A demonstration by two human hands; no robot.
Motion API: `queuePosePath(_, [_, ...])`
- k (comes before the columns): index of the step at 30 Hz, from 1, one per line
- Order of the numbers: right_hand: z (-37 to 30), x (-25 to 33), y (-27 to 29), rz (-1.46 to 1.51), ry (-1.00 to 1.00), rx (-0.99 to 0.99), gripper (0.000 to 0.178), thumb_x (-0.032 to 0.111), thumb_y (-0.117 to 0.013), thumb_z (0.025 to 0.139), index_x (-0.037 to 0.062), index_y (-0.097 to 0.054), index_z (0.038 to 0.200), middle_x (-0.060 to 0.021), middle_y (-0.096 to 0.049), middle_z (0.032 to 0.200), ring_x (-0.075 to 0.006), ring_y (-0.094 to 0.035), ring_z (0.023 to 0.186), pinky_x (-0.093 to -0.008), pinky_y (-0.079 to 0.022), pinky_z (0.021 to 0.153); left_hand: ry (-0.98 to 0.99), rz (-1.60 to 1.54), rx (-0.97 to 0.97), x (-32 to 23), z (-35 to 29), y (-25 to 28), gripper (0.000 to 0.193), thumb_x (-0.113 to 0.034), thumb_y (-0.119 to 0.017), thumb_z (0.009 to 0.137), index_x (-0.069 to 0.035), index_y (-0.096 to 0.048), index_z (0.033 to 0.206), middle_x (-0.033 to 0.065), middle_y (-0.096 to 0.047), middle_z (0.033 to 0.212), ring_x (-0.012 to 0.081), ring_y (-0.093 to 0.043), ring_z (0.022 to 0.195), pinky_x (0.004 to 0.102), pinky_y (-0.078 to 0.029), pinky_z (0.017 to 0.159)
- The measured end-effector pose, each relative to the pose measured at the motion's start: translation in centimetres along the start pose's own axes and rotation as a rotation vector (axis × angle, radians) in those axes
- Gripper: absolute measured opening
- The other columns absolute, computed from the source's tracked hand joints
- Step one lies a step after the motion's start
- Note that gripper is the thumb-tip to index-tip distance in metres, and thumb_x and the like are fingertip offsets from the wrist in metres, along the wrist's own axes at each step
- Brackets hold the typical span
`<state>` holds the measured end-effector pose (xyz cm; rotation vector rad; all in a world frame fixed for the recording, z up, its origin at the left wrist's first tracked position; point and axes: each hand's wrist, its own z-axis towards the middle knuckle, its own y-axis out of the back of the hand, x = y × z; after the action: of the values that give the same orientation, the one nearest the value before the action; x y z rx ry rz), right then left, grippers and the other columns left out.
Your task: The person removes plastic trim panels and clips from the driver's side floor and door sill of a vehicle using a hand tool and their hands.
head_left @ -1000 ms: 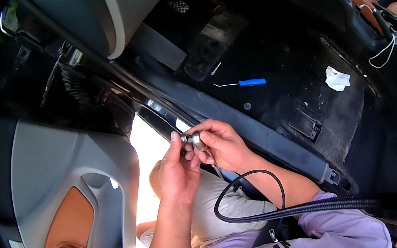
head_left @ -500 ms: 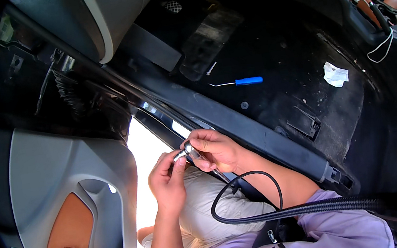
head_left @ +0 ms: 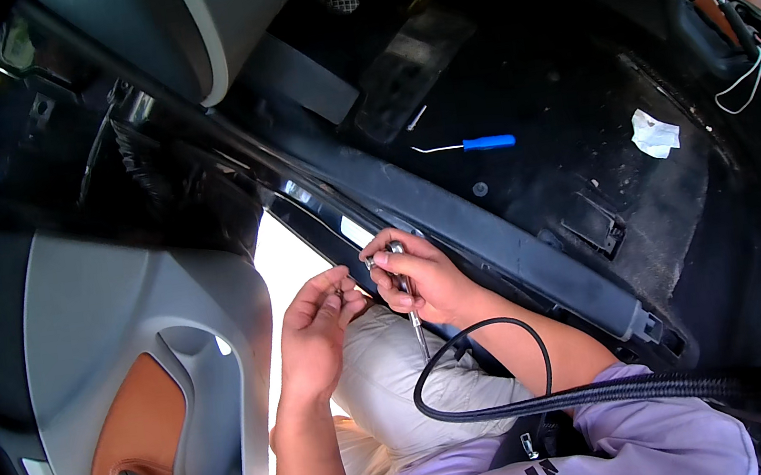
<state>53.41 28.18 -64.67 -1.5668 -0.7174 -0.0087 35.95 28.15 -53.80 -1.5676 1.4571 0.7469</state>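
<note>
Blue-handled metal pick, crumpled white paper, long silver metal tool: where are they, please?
Blue-handled metal pick (head_left: 487, 143): head view, its handle.
Crumpled white paper (head_left: 654, 135): head view, its middle.
Long silver metal tool (head_left: 415, 319): head view, its handle.

Around the pick (head_left: 489, 141) on the floor (head_left: 565, 179)
Paper (head_left: 655, 134) at three o'clock, ratchet (head_left: 406, 287) in right hand (head_left: 429, 279) at seven, door (head_left: 59, 347) at eight.

Left fingers (head_left: 322, 291) now apart from chrome ratchet-like tool (head_left: 415, 319); half a second ago they touched small piece at its head. Right fingers (head_left: 413, 269) now hold tool alone. Tool turned: shaft stands steeper, pointing nearly straight toward lower edge, where it slanted earlier.
</note>
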Motion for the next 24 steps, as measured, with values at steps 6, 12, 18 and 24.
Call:
queuePosePath(6, [-0.2, -0.5, -1.4, 0.073, -0.093, 0.052, 0.010, 0.018, -0.053, 0.110, 0.0093, -0.052, 0.115, -0.0070, -0.060, 0.084, -0.0107, -0.047, 0.053, -0.0234, -0.031, 0.045, -0.211, -0.066, -0.142, 0.9, 0.9, 0.7, 0.030, 0.006, -0.064, 0.101, 0.004, -0.067, 0.130, 0.0148, -0.074, 0.119, 0.0191, -0.070, 0.104, 0.0305, -0.056, 0.094])
queuePosePath(12, [-0.1, -0.8, -1.2, 0.132, -0.082, 0.081, 0.010, 0.020, -0.053, 0.111, 0.0100, -0.052, 0.113, -0.0065, -0.059, 0.083, -0.0111, -0.047, 0.053, -0.0242, -0.031, 0.045, -0.281, 0.102, -0.158, 1.9, 0.8, -1.0, 0.029, 0.007, -0.071, 0.096, 0.003, -0.072, 0.124, 0.0119, -0.078, 0.112, 0.0157, -0.072, 0.098, 0.0272, -0.057, 0.090])
queuePosePath(18, [-0.2, -0.1, -1.3, 0.135, -0.059, 0.045, 0.009, 0.018, -0.054, 0.110, 0.0094, -0.052, 0.113, -0.0059, -0.057, 0.080, -0.0106, -0.046, 0.053, -0.0244, -0.031, 0.044, -0.351, 0.451, -0.169, 1.2, 0.1, -1.7, 0.019, 0.005, -0.078, 0.092, 0.003, -0.078, 0.110, 0.0085, -0.080, 0.099, 0.0120, -0.073, 0.087, 0.0251, -0.058, 0.083])
queuePosePath(24, [-0.2, 0.6, -1.7, -0.312, -0.035, 0.111, 0.012, 0.015, -0.057, 0.109, 0.0071, -0.048, 0.110, -0.0014, -0.051, 0.066, -0.0084, -0.043, 0.050, -0.0262, -0.030, 0.045, -0.387, 0.969, -0.071, -2.2, -0.5, -0.7, 0.016, 0.008, -0.076, 0.091, 0.003, -0.078, 0.107, 0.0073, -0.079, 0.096, 0.0118, -0.073, 0.086, 0.0268, -0.060, 0.079])
